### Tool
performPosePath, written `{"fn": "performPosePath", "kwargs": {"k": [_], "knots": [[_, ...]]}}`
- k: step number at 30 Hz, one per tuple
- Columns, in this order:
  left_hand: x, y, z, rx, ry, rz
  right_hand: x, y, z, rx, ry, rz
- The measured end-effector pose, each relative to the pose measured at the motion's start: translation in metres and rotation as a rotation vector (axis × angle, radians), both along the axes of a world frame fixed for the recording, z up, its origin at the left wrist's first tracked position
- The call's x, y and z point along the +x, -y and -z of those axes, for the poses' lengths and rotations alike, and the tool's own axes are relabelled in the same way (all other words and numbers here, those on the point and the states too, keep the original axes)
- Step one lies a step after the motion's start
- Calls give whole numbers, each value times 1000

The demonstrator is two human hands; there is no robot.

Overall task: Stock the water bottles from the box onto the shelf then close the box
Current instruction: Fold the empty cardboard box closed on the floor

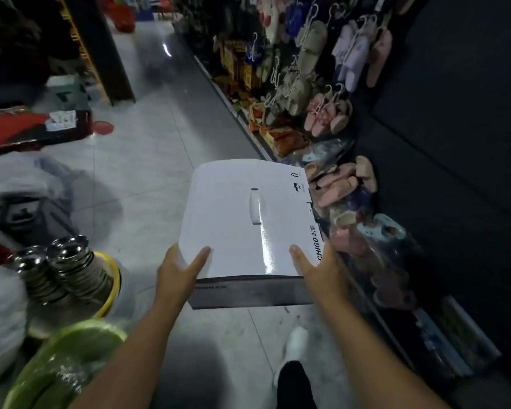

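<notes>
1. Gripping the closed white box (242,219) at its near left corner, the left hand (176,271) rests its thumb on top.
2. The right hand (316,270) clasps the box's near right corner.
3. Slippers (322,116) hang just right of the box.

White box (248,219), black lettering. Pale grey tiled floor (148,160). Pink slippers (328,113). Green tub (80,343), yellow-rimmed bowl (114,276). Red cloth (9,125). White shoe (297,340), black trouser leg (294,385).
</notes>
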State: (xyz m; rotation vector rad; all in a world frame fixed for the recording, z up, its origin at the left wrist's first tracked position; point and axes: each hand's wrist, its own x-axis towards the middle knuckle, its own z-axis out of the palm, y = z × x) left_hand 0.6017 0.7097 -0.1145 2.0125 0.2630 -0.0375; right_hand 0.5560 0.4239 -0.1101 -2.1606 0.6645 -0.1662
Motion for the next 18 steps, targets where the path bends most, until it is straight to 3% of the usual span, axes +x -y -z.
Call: {"fn": "performPosePath", "kwargs": {"k": [9, 18], "knots": [[256, 34, -14, 12, -16, -237, 326, 32, -6, 61, -31, -241], [529, -4, 7, -8, 3, -390, 638, -15, 8, -30, -45, -404]]}}
